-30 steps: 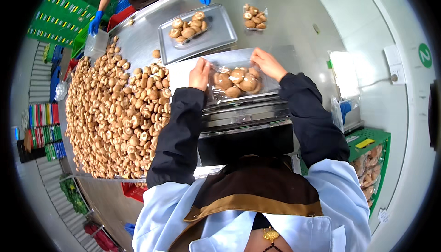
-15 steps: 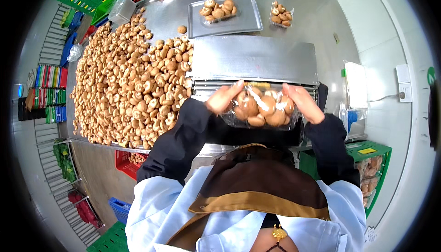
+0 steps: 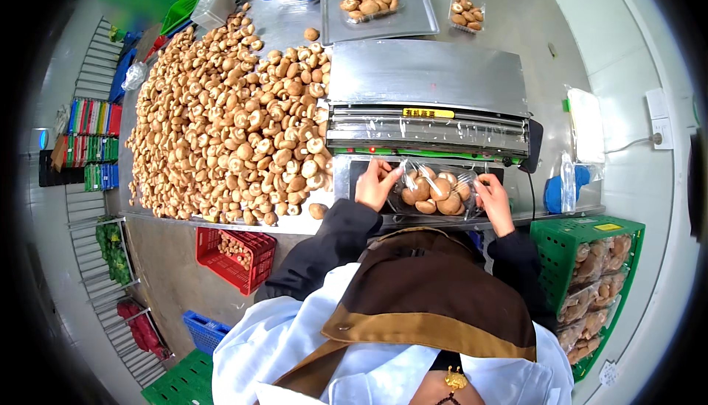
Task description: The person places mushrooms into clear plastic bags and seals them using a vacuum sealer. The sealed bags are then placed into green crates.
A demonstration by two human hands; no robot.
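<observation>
Left hand (image 3: 375, 185): grasping, thumb and fingertips pinching the clear film at the left end of the mushroom pack (image 3: 436, 194). The pack sits between the two hands, on the near side of the film-wrapping machine (image 3: 435, 133). In handling it is judged light, its rounded contents liable to shift if tilted. The film looks slick and yielding; the caps are probably springy but easily bruised. Whether a stiff tray lies underneath cannot be told. Advised hold: both short ends, low down, with no pressure on the top. Right hand (image 3: 495, 201): grasping, bent fingers closed on the film at the right end.

Materials, left to right. Left of the left hand, a broad mound of loose shiitake mushrooms (image 3: 228, 132): domed, matt tan-brown caps with paler undersides. Lower, to the left of the same hand, a red crate (image 3: 258, 266) of hard plastic, partly filled with mushrooms. Beyond both hands, the machine shows long, glossy metal bars behind a green-edged strip, then a smooth, flat steel plate (image 3: 428, 73). Farther beyond, a rectangular metal tray (image 3: 420, 15) with a raised rim rests on the steel desk (image 3: 509, 14). Right of the right hand, a perforated green crate (image 3: 549, 246) contains packs in wrinkled, shiny film.
</observation>
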